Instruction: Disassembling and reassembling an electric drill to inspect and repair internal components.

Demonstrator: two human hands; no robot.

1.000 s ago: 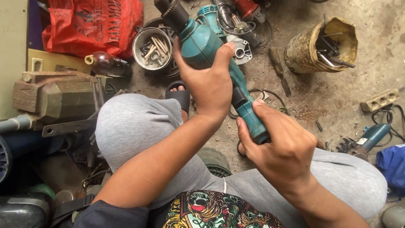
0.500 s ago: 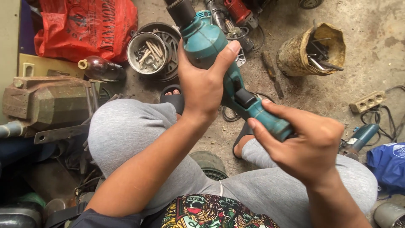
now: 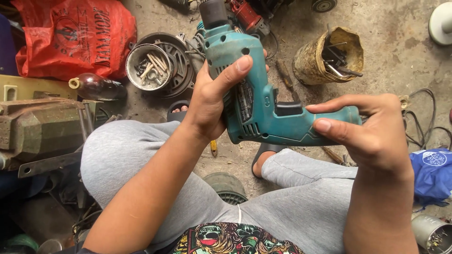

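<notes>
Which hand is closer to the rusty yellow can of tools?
Right. The right hand grips the drill handle just below the yellow can; the left hand holds the drill body, farther off on its left.

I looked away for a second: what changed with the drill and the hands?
The teal drill swung from lengthwise to side-on, handle now pointing right. The right hand loosened to a fingertip pinch on the handle. The left hand still grips the body.

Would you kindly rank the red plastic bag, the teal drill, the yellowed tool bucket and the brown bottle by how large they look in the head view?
1. Red plastic bag.
2. Teal drill, though nearness to the camera inflates it.
3. Yellowed bucket.
4. Brown bottle.
</notes>
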